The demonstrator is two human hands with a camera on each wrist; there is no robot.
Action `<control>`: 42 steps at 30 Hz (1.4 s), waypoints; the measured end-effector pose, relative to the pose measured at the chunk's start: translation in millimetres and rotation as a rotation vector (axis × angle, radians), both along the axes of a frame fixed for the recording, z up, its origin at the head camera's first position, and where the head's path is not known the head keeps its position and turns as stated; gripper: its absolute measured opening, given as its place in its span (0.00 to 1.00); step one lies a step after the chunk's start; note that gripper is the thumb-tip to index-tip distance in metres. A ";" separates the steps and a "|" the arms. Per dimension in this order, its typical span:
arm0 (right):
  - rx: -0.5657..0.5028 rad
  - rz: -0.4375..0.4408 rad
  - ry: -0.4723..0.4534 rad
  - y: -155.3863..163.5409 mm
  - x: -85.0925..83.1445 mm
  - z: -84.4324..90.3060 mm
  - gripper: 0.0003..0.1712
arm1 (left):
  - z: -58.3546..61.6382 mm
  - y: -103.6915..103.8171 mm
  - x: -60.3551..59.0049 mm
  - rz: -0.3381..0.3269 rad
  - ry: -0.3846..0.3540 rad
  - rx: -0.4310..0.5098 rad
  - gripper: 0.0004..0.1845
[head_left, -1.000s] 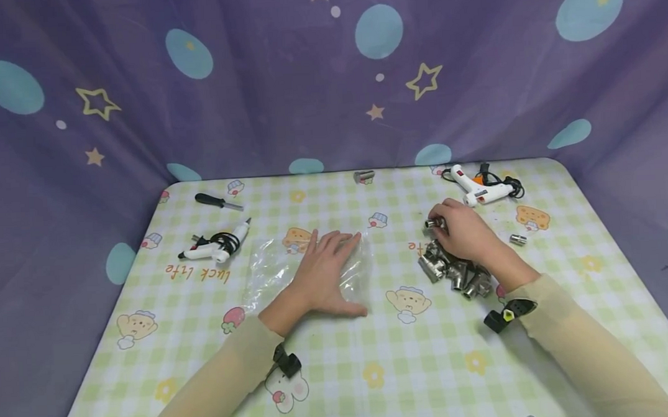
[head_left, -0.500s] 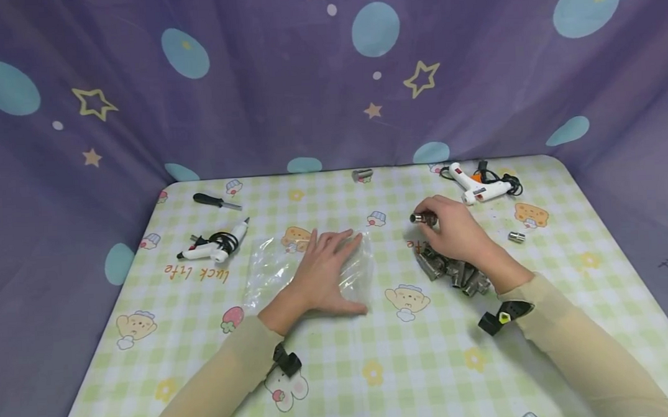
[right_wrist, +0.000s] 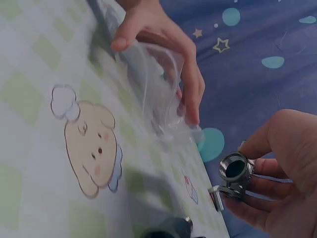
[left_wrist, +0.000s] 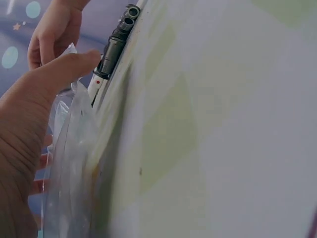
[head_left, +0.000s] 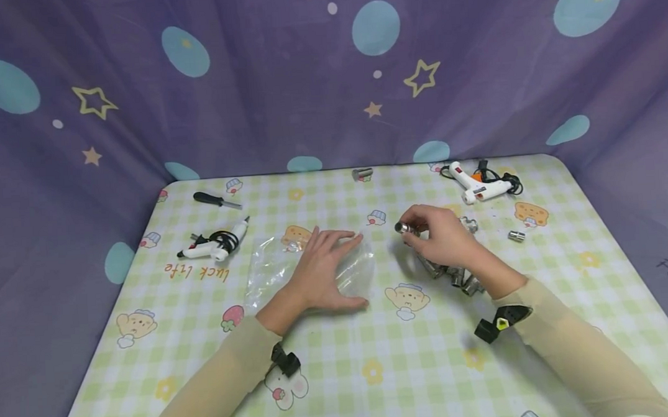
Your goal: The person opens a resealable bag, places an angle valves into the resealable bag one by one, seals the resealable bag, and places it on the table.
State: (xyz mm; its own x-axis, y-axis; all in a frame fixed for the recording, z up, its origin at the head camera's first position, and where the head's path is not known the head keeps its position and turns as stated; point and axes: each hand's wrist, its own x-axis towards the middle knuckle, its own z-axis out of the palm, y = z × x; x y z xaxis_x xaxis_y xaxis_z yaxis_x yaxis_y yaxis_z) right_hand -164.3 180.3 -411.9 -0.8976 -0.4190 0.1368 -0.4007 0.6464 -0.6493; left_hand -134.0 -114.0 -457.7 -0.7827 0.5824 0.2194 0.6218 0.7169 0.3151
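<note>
Our right hand (head_left: 444, 238) has carried the metal socket (head_left: 403, 228) leftward off the socket pile (head_left: 454, 273), pinching it above the table (head_left: 374, 356), our left hand (head_left: 320, 268) flat on the clear bag (head_left: 269, 267), glue guns (head_left: 481, 186) and a screwdriver (head_left: 216, 200) lying well apart.

— Lighting, head view? 
— Even, soft, from overhead; faint shadows fall under my right hand (head_left: 444, 238) on the table (head_left: 374, 356). Edges bow outward beyond the table.

— Wrist views? 
— Dimmer. Table blurred beside my left hand (left_wrist: 29, 129); glare on the plastic bag (right_wrist: 158, 79); the socket (right_wrist: 234, 168) reasonably sharp.
</note>
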 end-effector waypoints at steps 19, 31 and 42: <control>-0.064 -0.005 -0.264 -5.4 2.9 -2.8 0.12 | 0.3 10.2 -4.0 -0.116 -0.081 -0.134 0.37; -0.063 -0.004 -0.269 -2.1 3.4 -5.4 0.12 | -5.1 8.4 -6.6 -0.148 -0.129 -0.178 0.45; -0.067 0.003 -0.266 0.8 3.0 -6.5 0.11 | -6.0 9.6 -5.5 -0.084 -0.163 -0.014 0.40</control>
